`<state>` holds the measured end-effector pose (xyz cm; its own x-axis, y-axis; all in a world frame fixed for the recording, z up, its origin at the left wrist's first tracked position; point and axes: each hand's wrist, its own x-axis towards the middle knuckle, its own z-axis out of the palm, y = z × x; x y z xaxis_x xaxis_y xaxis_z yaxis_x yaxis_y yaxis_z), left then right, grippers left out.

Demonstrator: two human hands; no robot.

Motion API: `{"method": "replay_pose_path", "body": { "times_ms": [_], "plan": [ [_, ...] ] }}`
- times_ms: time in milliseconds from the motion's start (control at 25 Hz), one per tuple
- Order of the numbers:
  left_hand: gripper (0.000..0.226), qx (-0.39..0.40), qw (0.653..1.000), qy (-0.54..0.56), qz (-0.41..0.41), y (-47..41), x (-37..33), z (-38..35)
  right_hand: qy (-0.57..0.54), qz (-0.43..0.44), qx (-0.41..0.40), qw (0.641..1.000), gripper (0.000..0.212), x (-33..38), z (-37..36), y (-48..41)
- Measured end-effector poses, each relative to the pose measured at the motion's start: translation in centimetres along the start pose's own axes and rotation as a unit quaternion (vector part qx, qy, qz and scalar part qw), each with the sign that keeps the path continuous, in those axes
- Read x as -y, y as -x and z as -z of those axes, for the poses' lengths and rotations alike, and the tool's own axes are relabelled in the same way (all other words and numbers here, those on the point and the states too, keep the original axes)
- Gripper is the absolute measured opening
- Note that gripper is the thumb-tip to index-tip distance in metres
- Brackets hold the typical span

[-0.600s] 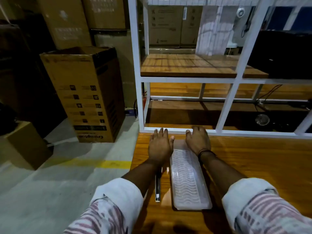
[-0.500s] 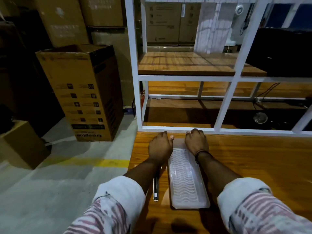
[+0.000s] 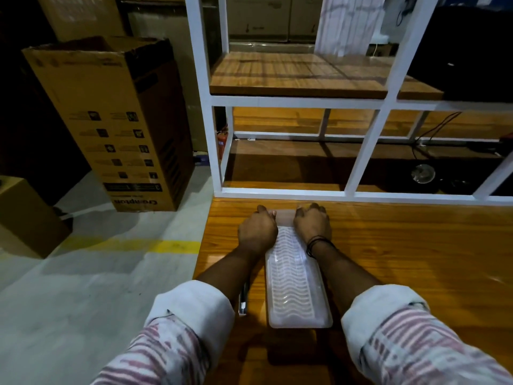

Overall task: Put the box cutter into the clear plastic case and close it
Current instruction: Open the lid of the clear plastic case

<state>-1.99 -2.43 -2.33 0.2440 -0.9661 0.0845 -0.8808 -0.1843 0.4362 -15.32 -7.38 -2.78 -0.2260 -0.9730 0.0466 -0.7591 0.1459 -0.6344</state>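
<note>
A long clear plastic case [image 3: 294, 284] with a wavy ribbed lid lies lengthwise on the wooden table [image 3: 416, 259], its lid down. My left hand [image 3: 258, 232] and my right hand [image 3: 312, 223] both grip its far end, fingers curled over the far corners. The box cutter [image 3: 243, 300] is a slim dark tool lying on the table just left of the case, mostly hidden under my left forearm; only its near end shows.
A white metal shelf frame [image 3: 305, 194] with wooden boards stands along the table's far edge. The table's left edge drops to a grey floor with a yellow line. A tall open cardboard box [image 3: 111, 129] stands on the floor at the left.
The fingers of both hands have curled from flat into a grip over the case's far end. The view has shifted slightly; the case and the cutter stay put.
</note>
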Motion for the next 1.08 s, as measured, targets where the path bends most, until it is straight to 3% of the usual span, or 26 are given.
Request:
{"method": "replay_pose_path", "body": {
  "times_ms": [480, 1080],
  "plan": [
    [0.029, 0.007, 0.999, 0.051, -0.015, -0.6, 0.6, -0.4, -0.016, 0.013, 0.006, 1.000, 0.053, -0.6, -1.1, -1.0],
    [0.033, -0.019, 0.998, 0.066, -0.006, -0.3, 0.4, -0.6, 0.022, 0.026, -0.012, 0.999, 0.052, -0.5, -1.2, -0.8]
  ]
}}
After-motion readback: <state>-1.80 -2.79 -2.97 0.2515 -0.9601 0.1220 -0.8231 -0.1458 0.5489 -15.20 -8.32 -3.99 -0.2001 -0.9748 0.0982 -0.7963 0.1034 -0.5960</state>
